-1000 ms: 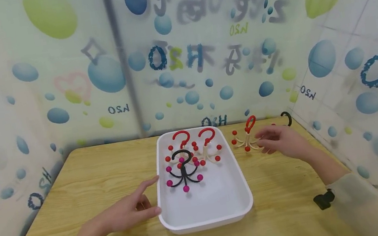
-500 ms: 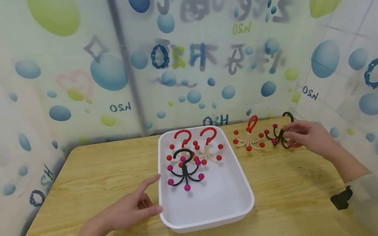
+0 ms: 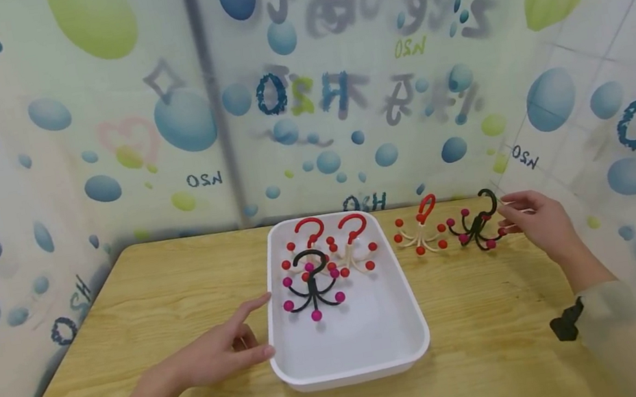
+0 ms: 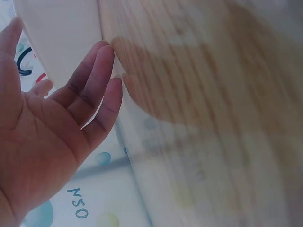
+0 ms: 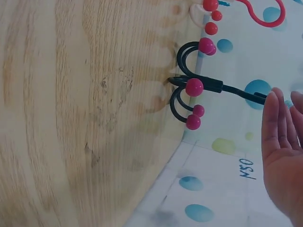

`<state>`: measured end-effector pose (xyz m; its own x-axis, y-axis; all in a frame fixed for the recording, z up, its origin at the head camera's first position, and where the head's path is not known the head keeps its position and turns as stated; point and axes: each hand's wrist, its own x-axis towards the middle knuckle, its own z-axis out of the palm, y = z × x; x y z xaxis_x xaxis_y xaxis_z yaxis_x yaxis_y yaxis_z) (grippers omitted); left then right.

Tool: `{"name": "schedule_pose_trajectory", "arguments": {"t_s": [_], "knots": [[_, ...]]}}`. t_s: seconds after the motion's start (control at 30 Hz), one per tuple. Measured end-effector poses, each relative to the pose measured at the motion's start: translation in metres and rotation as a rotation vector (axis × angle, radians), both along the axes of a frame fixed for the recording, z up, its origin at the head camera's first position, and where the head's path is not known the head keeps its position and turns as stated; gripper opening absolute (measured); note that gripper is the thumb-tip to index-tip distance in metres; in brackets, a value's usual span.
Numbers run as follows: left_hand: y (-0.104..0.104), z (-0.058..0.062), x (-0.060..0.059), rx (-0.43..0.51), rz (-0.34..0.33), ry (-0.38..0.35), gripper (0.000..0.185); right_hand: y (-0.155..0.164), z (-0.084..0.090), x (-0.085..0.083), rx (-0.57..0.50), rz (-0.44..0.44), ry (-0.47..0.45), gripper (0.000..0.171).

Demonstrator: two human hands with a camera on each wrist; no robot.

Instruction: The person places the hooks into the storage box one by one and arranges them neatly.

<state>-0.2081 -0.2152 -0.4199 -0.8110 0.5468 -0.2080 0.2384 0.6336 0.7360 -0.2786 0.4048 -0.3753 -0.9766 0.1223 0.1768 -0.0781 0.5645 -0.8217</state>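
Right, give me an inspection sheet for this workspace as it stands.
Surface: wooden table, glare at the near edge.
Job's things: black hook with magenta balls and cream hook with red balls stand on the table right of the white tray; three more hooks stand in the tray.
Clutter: nothing seen.
Hands: left hand open, fingertips at the tray's left rim; right hand open beside the black hook, not gripping it.
Cables: nothing seen.
Surroundings: bubble-print curtain on three sides.
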Motion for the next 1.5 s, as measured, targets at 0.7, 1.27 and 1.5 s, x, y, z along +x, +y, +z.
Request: {"name": "schedule_pose_trajectory", "arguments": {"t_s": [0.7,1.27,1.5], "knots": [[0.0,0.0,-0.001,0.004,-0.003,-0.015,0.091,-0.007,-0.021,-0.032,-0.161,-0.144,-0.023,0.053],[0.001,0.001,0.0,0.004,0.0,-0.029,0.092,-0.01,-0.017,-0.027,-0.157,-0.251,0.001,0.049],[0.0,0.002,0.0,0.002,0.0,-0.017,0.092,-0.009,-0.005,-0.013,-0.144,-0.275,0.074,0.035]]}}
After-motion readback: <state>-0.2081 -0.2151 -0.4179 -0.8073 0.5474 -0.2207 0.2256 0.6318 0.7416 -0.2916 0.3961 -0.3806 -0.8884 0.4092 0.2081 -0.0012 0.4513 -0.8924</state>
